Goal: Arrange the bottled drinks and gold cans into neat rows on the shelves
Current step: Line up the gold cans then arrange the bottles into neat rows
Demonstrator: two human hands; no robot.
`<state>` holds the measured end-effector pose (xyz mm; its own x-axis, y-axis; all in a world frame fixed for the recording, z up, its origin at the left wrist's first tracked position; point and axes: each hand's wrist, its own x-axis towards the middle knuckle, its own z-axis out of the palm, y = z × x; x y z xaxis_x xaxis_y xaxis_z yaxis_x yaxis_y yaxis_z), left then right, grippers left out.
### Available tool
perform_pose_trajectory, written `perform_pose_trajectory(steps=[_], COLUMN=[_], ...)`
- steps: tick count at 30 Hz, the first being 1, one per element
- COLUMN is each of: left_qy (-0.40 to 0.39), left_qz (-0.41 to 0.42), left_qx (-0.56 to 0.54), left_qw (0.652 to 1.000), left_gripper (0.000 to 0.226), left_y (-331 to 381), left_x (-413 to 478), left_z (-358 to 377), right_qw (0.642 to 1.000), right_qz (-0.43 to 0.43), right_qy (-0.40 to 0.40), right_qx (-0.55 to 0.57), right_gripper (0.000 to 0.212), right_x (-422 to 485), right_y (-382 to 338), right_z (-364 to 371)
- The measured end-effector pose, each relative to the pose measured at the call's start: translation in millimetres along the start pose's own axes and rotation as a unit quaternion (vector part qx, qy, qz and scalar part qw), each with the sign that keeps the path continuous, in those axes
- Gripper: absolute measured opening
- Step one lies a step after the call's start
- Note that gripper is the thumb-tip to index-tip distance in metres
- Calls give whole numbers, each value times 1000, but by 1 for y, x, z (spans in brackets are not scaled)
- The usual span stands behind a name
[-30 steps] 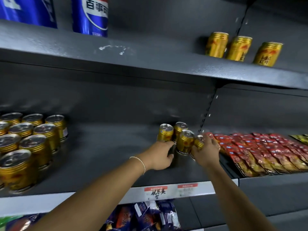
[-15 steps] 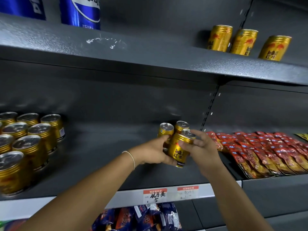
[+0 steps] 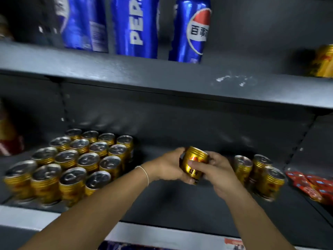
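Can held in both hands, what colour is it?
The can is gold, with a red mark and dark lettering; head view.

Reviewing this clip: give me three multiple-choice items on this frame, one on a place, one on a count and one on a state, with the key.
1. Where do the blue bottles stand?
A) on the upper shelf
B) on the floor
C) in a basket

2. How many loose cans stand just beyond the right hand?
A) one
B) three
C) six

3. How is the held can sitting?
A) upright on the shelf
B) lying flat on the shelf
C) tilted, in the grip of the left hand and the right hand

Key:
1 A: the blue bottles stand in a line on the upper shelf.
2 B: three loose cans stand close together to that side.
3 C: fingers of both hands curl round the held can, and it leans.
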<state>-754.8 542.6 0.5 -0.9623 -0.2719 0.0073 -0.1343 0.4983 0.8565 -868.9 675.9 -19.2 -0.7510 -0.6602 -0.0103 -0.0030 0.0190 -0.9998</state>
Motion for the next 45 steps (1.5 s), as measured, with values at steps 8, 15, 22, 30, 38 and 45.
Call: perform_pose_trajectory(steps=[8, 15, 22, 30, 38, 45], left_qy=[91, 58, 46, 31, 23, 21], left_qz=[-30, -72, -50, -21, -22, -23], left_qx=[354, 414, 422, 434, 426, 436], left_qw=[930, 905, 904, 900, 904, 899], left_gripper=[49, 36, 44, 53, 57, 57], left_y=[-49, -92, -122, -125, -130, -129], left_x=[-19, -27, -25, -26, -24, -24], left_z=[-118, -163, -167, -165, -165, -165], right_qw=[997, 985, 962, 943, 944, 941], right_qz=[-29, -67, -123, -102, -107, -117], right_qy=[51, 77, 125, 114, 119, 119], right_qx=[-43, -139, -210, -295, -289, -294], right_gripper=[78, 89, 64, 55, 50, 51], right_x=[47, 86, 89, 83, 89, 88], right_y=[43, 78, 82, 91, 95, 94], right_z=[110, 175, 201, 195, 195, 196])
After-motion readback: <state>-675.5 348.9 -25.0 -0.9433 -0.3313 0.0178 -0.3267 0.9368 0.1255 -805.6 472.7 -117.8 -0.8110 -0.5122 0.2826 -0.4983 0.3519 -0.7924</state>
